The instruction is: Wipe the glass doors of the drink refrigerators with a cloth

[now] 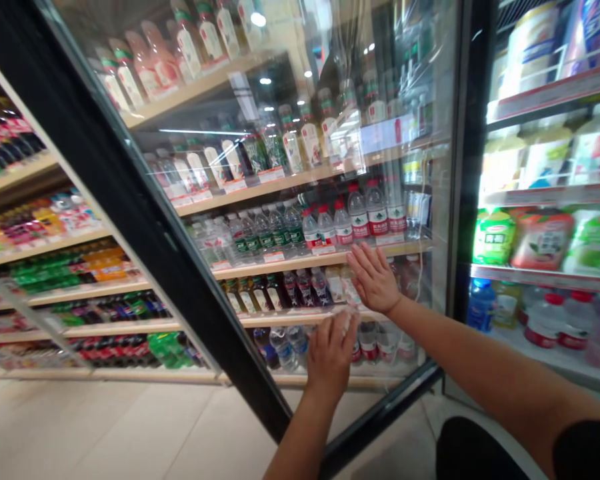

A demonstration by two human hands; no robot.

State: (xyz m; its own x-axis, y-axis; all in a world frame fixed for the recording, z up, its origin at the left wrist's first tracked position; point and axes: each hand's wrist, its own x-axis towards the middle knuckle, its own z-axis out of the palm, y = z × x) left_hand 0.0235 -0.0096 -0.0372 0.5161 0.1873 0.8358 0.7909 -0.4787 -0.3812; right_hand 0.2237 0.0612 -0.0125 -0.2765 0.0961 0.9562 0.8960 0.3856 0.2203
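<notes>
A glass cooler door (300,180) in a black frame stands swung open before me. My right hand (375,279) lies flat against or very near the glass, its fingers stretched out. Lower and to the left, my left hand (331,350) is at the glass with its fingers bent together. A small pale patch shows at its fingertips; whether it is a held thing or a reflection is unclear. Through the glass, red-capped water bottles (375,210) stand on a shelf just above my right hand.
Black door frame (180,247) slants across the left. Shelves of drinks (95,243) run behind it, above a pale tiled floor (115,427). On the right is the lit cooler interior with large drink bottles (545,240). My dark-clothed knee (475,450) shows at the bottom.
</notes>
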